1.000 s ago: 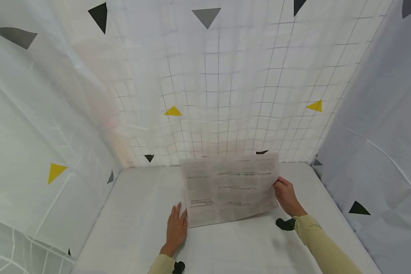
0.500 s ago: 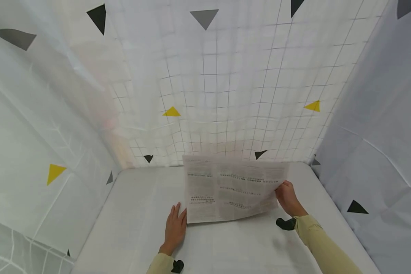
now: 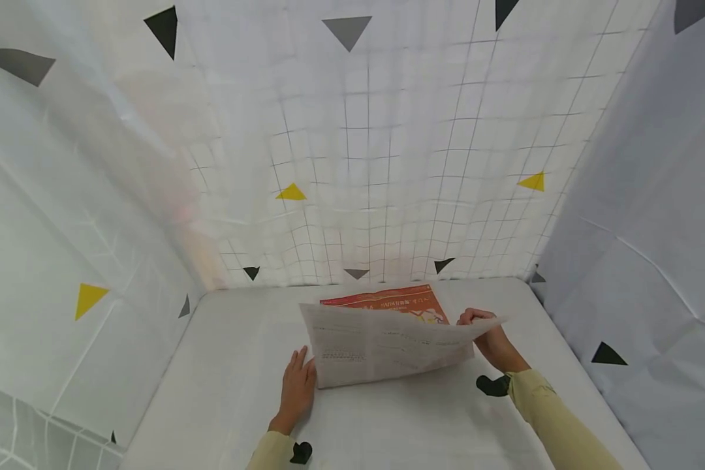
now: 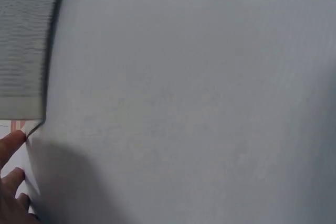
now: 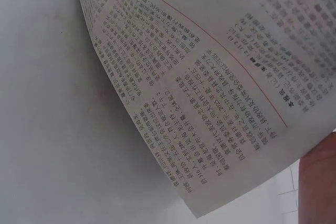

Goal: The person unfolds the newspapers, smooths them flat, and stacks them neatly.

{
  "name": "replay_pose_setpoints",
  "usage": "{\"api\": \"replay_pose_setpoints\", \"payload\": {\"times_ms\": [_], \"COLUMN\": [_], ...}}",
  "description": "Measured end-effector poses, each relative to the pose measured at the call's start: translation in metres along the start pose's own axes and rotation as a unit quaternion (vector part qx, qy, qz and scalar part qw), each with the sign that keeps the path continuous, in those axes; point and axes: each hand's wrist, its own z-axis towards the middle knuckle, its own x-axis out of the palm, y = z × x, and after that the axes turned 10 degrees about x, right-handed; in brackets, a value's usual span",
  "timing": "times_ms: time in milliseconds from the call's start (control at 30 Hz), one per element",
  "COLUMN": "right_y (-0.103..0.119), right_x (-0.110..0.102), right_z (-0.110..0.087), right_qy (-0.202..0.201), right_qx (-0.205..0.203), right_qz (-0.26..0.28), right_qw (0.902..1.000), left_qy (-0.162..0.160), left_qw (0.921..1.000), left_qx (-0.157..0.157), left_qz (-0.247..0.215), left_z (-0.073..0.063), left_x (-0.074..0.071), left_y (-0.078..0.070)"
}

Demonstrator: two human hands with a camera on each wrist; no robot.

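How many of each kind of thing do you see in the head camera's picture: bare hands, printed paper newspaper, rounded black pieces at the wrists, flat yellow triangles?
Bare hands: 2
Printed greyish-white paper newspaper, counted as one with the red-orange page behind: 1
Rounded black wrist pieces: 2
Flat yellow triangles: 3
Total: 8

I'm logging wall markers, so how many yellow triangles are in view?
3: one yellow triangle on the white left wall; two on the white gridded back wall, left one, right one. Anything under the grey printed newspaper is hidden.
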Motion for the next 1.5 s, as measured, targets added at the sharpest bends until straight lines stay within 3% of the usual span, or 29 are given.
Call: {"api": "replay_pose_setpoints", "payload": {"times_ms": [167, 300, 400, 467, 533, 633, 933, 1100, 1267, 1500], "right_y": [0.000, 0.001, 0.002, 0.001, 0.000, -0.003, -0.007, -0.006, -0.008, -0.016], "right_x": [0.001, 0.000, -0.004, -0.008, -0.011, -0.015, -0.019, -0.016, -0.013, -0.014], "right_z": [-0.001, 0.000, 0.000, 0.000, 0.000, -0.001, -0.006, -0.010, -0.014, -0.017], "right_qy": [0.031, 0.015, -0.004, 0.000, 0.006, 0.011, 0.050, 0.063, 0.087, 0.079], "right_qx": [-0.003, 0.024, 0.062, 0.083, 0.100, 0.123, 0.144, 0.180, 0.214, 0.253], "right_qz": [0.009, 0.023, 0.043, 0.056, 0.057, 0.038, -0.065, -0.144, -0.238, -0.288], "right_qw": [0.9995, 0.9993, 0.9971, 0.9950, 0.9933, 0.9916, 0.9861, 0.9709, 0.9432, 0.9203], "left_qy": [-0.016, -0.041, -0.048, -0.035, -0.012, 0.014, 0.089, 0.109, 0.117, 0.100], "left_qw": [0.9998, 0.9978, 0.9960, 0.9975, 0.9997, 0.9999, 0.9951, 0.9925, 0.9909, 0.9932], "left_qx": [-0.005, 0.038, 0.052, 0.047, 0.016, -0.005, -0.040, -0.034, -0.034, -0.036], "left_qz": [-0.010, 0.035, 0.055, 0.040, 0.014, -0.004, 0.014, 0.043, 0.056, 0.047], "left_z": [0.000, -0.001, -0.002, -0.002, -0.002, 0.000, 0.003, 0.003, -0.001, 0.000], "left_x": [0.004, 0.010, 0.014, 0.014, 0.011, 0.005, -0.006, 0.000, 0.005, 0.005], "left_y": [0.004, 0.011, 0.017, 0.019, 0.017, 0.011, 0.006, 0.011, 0.013, 0.011]}}
